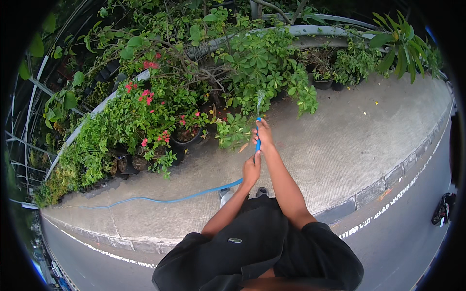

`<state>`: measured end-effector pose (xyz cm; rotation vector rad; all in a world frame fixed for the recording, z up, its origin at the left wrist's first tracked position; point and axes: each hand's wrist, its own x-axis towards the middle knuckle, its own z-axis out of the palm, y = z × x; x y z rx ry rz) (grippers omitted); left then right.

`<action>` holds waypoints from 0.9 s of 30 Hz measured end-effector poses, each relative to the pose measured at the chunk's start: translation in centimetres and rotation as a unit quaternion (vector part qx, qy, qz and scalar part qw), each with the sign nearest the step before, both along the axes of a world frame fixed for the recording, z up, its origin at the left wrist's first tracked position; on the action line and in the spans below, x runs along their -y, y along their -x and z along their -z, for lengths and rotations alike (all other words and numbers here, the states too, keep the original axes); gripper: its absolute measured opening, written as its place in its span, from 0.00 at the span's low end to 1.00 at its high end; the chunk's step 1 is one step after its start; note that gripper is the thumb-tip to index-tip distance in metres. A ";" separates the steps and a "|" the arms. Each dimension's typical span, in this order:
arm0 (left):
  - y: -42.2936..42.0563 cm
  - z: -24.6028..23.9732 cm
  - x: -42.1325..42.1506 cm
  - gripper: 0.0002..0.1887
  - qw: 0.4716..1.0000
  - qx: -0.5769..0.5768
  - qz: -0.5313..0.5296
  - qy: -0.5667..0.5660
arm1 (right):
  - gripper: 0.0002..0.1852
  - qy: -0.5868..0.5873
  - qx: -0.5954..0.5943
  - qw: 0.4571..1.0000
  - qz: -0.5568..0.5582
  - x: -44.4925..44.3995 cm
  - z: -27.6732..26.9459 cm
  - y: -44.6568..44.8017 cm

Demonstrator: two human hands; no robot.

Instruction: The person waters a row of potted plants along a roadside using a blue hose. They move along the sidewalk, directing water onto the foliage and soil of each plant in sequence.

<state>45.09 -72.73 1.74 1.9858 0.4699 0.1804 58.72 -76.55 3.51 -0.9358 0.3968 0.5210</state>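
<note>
Both my hands grip a blue garden hose [182, 198]. My right hand [264, 134] is at its upper end, thumb near the mouth, and water [260, 100] sprays from there onto a green leafy shrub [260, 58]. Lower down, my left hand [251, 169] is closed around the same hose. From my left hand the hose runs down behind my forearm and off to the left along the pavement. Left of the spray stand potted plants with red-pink flowers [145, 97], one in a black pot [187, 140].
A concrete sidewalk [346, 134] curves around me, edged by a stone kerb [395, 174] and a road [397, 240] with a white line. Grey metal rails [313, 31] run behind the plants. More pots [323, 83] stand at the upper right, and a motorcycle [443, 209] is at the right edge.
</note>
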 end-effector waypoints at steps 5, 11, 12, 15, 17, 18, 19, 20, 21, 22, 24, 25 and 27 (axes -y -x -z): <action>-1.6 -1.6 1.8 0.28 1.000 -0.023 0.001 -0.020 | 0.14 -0.034 0.007 0.999 -0.028 1.5 -0.4 -2.0; -2.3 0.4 2.7 0.28 1.000 -0.017 -0.017 0.007 | 0.14 -0.035 -0.030 0.995 -0.091 1.7 1.6 -2.9; -2.7 0.7 2.7 0.29 1.000 -0.006 -0.019 0.009 | 0.14 -0.040 -0.029 0.995 -0.091 1.7 1.9 -3.5; -4.3 1.1 3.3 0.29 0.998 -0.050 -0.026 0.014 | 0.14 -0.040 -0.040 0.994 -0.095 2.5 2.8 -4.9; -5.7 1.8 3.8 0.30 0.997 -0.067 -0.021 0.023 | 0.14 -0.038 -0.047 0.992 -0.107 2.9 3.0 -6.2; -6.3 2.1 4.0 0.30 0.997 -0.075 -0.020 0.027 | 0.14 -0.033 -0.051 0.991 -0.116 2.8 3.1 -6.9; -7.3 2.1 4.7 0.31 0.995 -0.086 -0.021 0.039 | 0.14 -0.020 -0.055 0.991 -0.123 3.4 3.3 -7.9; -8.3 2.0 5.2 0.31 0.994 -0.097 -0.022 0.050 | 0.14 -0.007 -0.060 0.990 -0.130 4.0 3.4 -8.8; -9.2 1.9 5.7 0.32 0.992 -0.108 -0.025 0.062 | 0.14 -0.009 -0.056 0.989 -0.139 4.3 3.8 -9.8; -10.2 1.8 6.3 0.32 0.992 -0.107 -0.028 0.060 | 0.14 0.004 -0.050 0.989 -0.141 5.0 3.3 -10.8; -12.3 1.4 7.8 0.32 0.992 -0.106 -0.036 0.056 | 0.15 0.029 -0.038 0.988 -0.147 6.4 2.1 -12.8; -13.2 1.1 8.4 0.32 0.993 -0.098 -0.046 0.054 | 0.15 0.020 -0.028 0.988 -0.151 6.7 1.3 -13.6; -15.0 0.5 9.6 0.31 0.993 -0.083 -0.065 0.049 | 0.16 0.003 -0.009 0.987 -0.160 7.4 -0.3 -15.3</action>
